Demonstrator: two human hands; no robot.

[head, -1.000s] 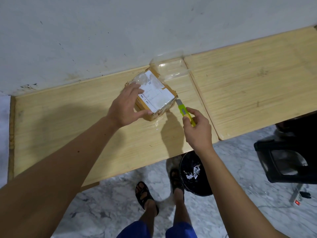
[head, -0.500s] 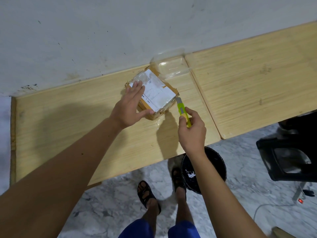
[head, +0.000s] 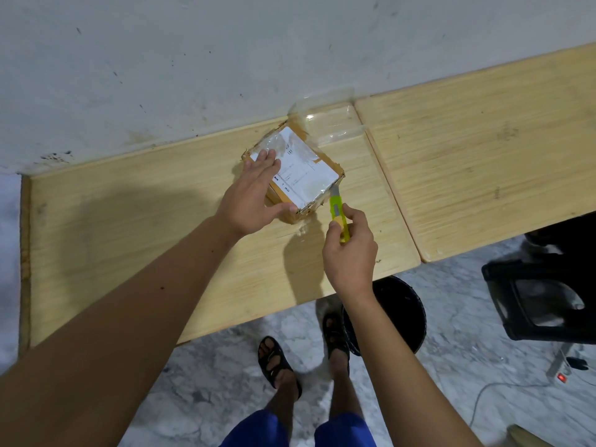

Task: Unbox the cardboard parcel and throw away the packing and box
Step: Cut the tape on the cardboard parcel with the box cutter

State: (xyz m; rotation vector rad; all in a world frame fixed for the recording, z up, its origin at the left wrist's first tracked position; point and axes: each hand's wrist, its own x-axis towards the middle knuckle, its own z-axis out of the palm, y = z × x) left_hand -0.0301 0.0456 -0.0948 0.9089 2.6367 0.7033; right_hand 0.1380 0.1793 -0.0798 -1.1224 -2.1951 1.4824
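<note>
My right hand (head: 350, 253) is closed round the knife (head: 338, 214), blade tip touching the box (head: 300, 175) at its near-right edge. Left hand (head: 254, 195) lies flat on the box top, thumb vs. near side. Box sits on table (head: 129, 227) near wall; bin (head: 400, 314) below.

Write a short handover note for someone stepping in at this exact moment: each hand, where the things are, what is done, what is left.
Left hand: flat on the parcel, steadying it on the wooden table.
Right hand: grips the yellow-green cutter, tip at the parcel's near right edge.
Bin: on the floor under the table edge.
Done: nothing opened; the tape wrap looks intact.
Left: slit the tape, unpack, bin packing and box.
</note>
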